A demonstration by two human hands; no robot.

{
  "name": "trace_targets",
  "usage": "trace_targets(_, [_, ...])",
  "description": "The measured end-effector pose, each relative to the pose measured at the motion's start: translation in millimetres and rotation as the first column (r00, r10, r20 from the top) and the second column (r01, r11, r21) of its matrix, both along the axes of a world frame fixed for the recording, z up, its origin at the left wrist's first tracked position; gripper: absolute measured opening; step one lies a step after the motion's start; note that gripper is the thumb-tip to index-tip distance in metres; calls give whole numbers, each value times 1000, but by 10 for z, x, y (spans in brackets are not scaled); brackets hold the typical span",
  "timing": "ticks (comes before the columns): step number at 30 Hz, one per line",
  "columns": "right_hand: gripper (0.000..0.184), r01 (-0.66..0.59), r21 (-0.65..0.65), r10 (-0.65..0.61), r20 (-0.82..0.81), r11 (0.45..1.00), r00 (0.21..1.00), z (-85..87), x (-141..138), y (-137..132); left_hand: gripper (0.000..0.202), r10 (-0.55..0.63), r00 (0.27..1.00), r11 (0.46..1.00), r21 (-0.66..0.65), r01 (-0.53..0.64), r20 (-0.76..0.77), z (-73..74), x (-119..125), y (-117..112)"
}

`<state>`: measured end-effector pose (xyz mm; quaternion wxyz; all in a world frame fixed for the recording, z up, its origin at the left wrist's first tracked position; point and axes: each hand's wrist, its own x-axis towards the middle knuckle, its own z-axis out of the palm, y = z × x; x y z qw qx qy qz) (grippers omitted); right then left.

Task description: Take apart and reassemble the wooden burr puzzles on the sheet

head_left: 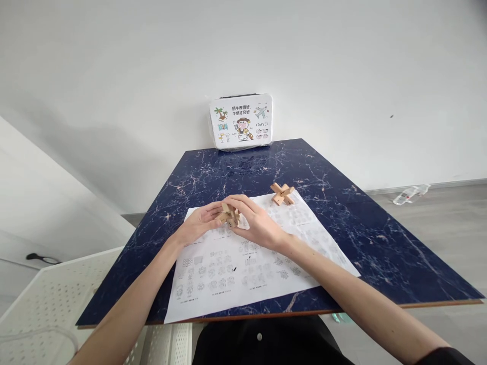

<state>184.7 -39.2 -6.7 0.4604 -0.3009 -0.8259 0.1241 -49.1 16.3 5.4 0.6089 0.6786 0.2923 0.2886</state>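
Observation:
Between my two hands is a small wooden interlocking puzzle (230, 217) with a dark mark on its front piece. My left hand (201, 221) grips its left side, thumb in front and fingers behind. From the right, my right hand (258, 223) closes around it, with fingers over the top and the thumb below. Parts of the puzzle are hidden by the fingers. Under both hands lies a white instruction sheet (213, 299) printed with rows of small diagrams. A second wooden puzzle (282, 194), cross-shaped, rests at the sheet's far right corner.
The dark blue marbled table (342, 223) narrows toward the wall. At its far edge a white case (241, 121) with cartoon prints stands against the wall. A white perforated rack (68, 289) is at the left. A clear plastic item (411, 194) lies on the floor at right.

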Motion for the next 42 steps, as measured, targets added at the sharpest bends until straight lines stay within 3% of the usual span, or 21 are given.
trace_targets(10, [70,-15,33,11,107,999,994,19,6,1,66,-32,999,999,1,32,-2,-22,27,-5])
trace_targets(21, [63,-21,0,21,56,1000,998,59,-78,-85,63,-58,998,998,-18,59,24,-12,116,-75])
trace_targets(26, [86,-23,-10,23,-7,1000,1000,57,-98,-76,67,-20,996,996,-85,28,93,-62,114,-62])
trace_targets(29, [95,34,-39,-36,-61,999,997,5,-79,-34,63,102,984,989,-122,-85,146,-28,122,-66])
trace_targets(33, [76,169,-123,-181,-97,978,979,-123,-28,75,46,264,952,950,-213,-229,155,14,142,-36])
trace_targets(36, [53,239,-166,-243,-6,957,970,-246,-13,160,41,330,935,926,-238,-293,132,-11,145,11])
trace_targets(42, [48,340,-221,-292,221,914,930,-403,-43,201,25,295,943,943,-206,-261,153,-62,116,51])
